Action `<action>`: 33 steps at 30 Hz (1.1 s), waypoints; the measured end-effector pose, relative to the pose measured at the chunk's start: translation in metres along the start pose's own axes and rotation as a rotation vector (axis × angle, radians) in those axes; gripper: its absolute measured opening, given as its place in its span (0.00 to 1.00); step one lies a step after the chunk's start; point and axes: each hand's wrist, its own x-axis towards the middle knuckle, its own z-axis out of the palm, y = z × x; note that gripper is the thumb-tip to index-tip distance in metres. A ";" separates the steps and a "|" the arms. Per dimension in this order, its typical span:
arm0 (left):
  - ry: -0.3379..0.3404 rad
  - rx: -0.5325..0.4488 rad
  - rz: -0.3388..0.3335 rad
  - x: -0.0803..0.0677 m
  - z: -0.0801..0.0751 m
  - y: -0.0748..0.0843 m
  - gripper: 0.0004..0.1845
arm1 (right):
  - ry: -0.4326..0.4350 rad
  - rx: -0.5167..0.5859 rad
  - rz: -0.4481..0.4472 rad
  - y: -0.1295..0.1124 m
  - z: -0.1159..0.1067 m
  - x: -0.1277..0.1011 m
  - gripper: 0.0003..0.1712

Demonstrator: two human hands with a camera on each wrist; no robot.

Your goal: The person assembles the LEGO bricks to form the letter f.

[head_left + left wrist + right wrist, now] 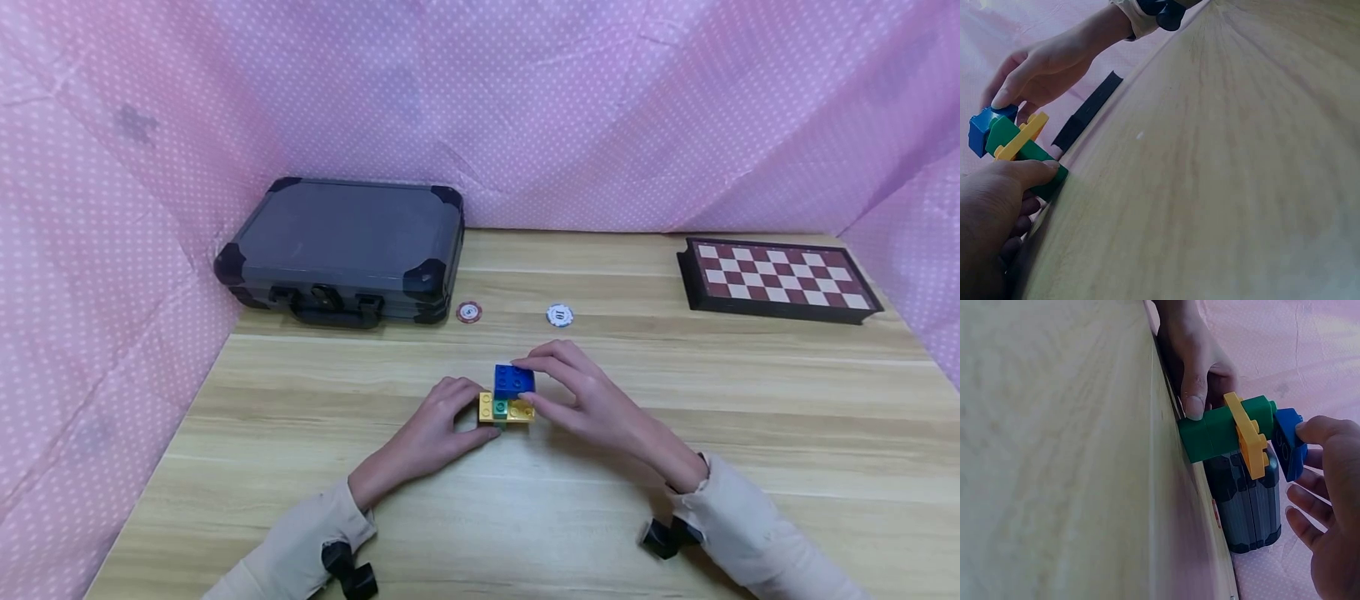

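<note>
One small stack of three bricks stood mid-table: a green brick (1216, 431) below, one yellow plate (507, 409), one blue brick (514, 380) on top. The left hand (438, 425) pinched the base at nine o'clock; the right hand (592, 400) gripped the blue brick. Two chips (468, 312) lay at twelve o'clock.

Pink dotted cloth walls (600, 100); light wood table (750, 433).

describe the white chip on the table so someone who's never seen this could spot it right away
Start at the dark carrying case at the back left of the wooden table. Two round chips lie to its right; the white chip is the farther one, roughly midway to the checkered board. Unlike the red chip beside the case, it is white with a dark 10.
</note>
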 end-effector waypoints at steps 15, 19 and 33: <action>-0.010 -0.011 -0.007 0.000 -0.001 0.000 0.20 | -0.017 0.039 -0.017 -0.006 -0.002 -0.004 0.26; -0.006 -0.013 0.004 0.000 -0.001 0.000 0.20 | -0.015 0.032 -0.050 -0.006 -0.001 -0.005 0.24; -0.003 -0.019 0.004 -0.001 -0.001 -0.001 0.20 | -0.080 0.007 -0.028 -0.010 -0.005 -0.002 0.22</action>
